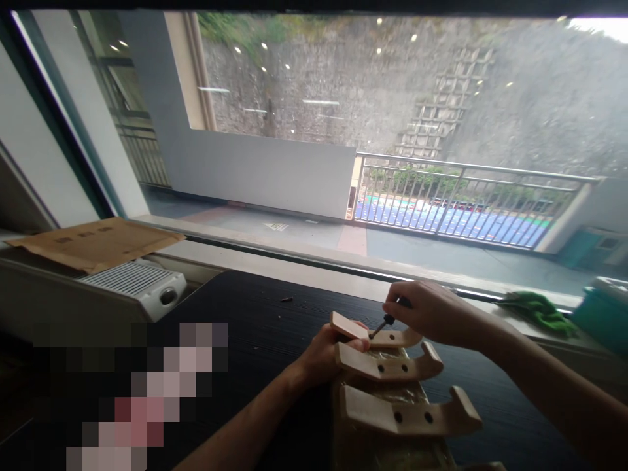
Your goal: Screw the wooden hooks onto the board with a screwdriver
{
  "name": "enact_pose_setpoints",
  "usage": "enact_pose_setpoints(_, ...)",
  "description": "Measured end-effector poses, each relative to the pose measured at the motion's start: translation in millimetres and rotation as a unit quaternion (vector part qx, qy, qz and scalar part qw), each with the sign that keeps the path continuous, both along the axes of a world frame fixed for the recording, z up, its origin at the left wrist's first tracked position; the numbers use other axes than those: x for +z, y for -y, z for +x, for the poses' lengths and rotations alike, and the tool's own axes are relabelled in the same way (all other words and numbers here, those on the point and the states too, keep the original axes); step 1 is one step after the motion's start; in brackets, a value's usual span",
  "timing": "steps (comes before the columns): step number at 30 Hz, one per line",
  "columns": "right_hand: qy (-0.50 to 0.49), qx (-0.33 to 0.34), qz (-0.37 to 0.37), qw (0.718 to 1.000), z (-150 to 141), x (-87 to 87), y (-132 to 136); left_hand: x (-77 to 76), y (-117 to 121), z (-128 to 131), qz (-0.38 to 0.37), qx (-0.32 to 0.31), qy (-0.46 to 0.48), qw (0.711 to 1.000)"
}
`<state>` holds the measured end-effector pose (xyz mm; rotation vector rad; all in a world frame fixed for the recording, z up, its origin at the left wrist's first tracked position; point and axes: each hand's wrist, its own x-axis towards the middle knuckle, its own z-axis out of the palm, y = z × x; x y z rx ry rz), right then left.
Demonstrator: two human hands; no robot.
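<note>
Three light wooden hook-shaped pieces (387, 369) lie in a row on a wooden base (392, 451) on the dark table (255, 340). My left hand (321, 356) wraps its fingers around the left end of the farthest piece (350, 328). My right hand (426, 313) is closed on a small dark-handled screwdriver (385, 322), whose tip points down at that farthest piece. The middle piece and the nearest piece (407, 415) each show two small holes.
A window runs behind the table, with a balcony railing (466, 196) outside. At the left, brown cardboard (93, 242) rests over a white radiator (142, 284). A green cloth (537, 311) and a teal box (601, 314) lie on the sill at the right. A small dark bit (286, 299) sits on the table.
</note>
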<state>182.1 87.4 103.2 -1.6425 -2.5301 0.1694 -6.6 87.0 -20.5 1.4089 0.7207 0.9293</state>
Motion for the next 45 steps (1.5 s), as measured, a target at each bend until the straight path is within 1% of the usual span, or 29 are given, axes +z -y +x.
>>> enact_pose_setpoints(3, 0.023, 0.03, -0.002, 0.999, 0, 7.2, 7, 3.9, 1, 0, 0.007, -0.004, -0.004, 1.0)
enact_pose_setpoints(6, 0.031, 0.065, -0.025, 0.997, -1, 12.8, 11, 4.5, 2, 0, 0.005, -0.003, -0.005, 1.0)
enact_pose_setpoints(8, 0.027, 0.079, -0.032, 0.996, -1, 12.7, 10, 3.0, 2, 0, 0.0, -0.004, -0.003, 1.0)
enact_pose_setpoints(10, 0.023, 0.086, -0.024, 0.996, -3, 9.8, 8, 0.6, 2, 0, -0.005, -0.005, 0.0, 1.0)
enact_pose_setpoints(13, 0.009, 0.072, 0.0, 0.997, -7, 4.5, 4, -2.9, 1, 0, -0.007, 0.001, -0.002, 1.0)
enact_pose_setpoints(16, -0.008, 0.041, -0.003, 0.999, -9, 2.3, 3, -4.0, 0, 0, -0.004, 0.011, -0.009, 1.0)
enact_pose_setpoints(21, -0.025, -0.006, -0.009, 1.0, -9, 1.2, 7, -0.1, 1, 1, 0.005, 0.02, -0.007, 1.0)
enact_pose_setpoints(24, -0.01, -0.015, 0.002, 1.0, -7, 2.3, 11, 2.8, 1, 1, 0.009, 0.018, -0.005, 1.0)
enact_pose_setpoints(28, 0.036, 0.023, 0.026, 0.999, -7, 7.2, 16, 3.4, 2, 1, 0.011, 0.014, -0.007, 1.0)
enact_pose_setpoints(32, 0.035, 0.091, 0.041, 0.994, -12, 8.5, 19, 1.4, 2, 0, 0.002, 0.014, -0.011, 1.0)
enact_pose_setpoints(34, 0.035, 0.098, 0.048, 0.993, -14, 6.6, 18, 0.6, 2, 0, -0.001, 0.014, -0.014, 1.0)
enact_pose_setpoints(37, 0.022, 0.068, 0.041, 0.997, -13, 2.4, 13, -0.5, 2, 0, -0.002, 0.019, -0.015, 1.0)
enact_pose_setpoints(42, -0.03, 0.001, 0.01, 1.0, -5, -4.8, 4, -1.8, 0, 1, 0.002, 0.019, -0.015, 1.0)
enact_pose_setpoints(45, -0.042, -0.034, 0.006, 0.999, -4, -6.1, 3, -0.8, 0, 0, 0.004, 0.022, -0.016, 1.0)
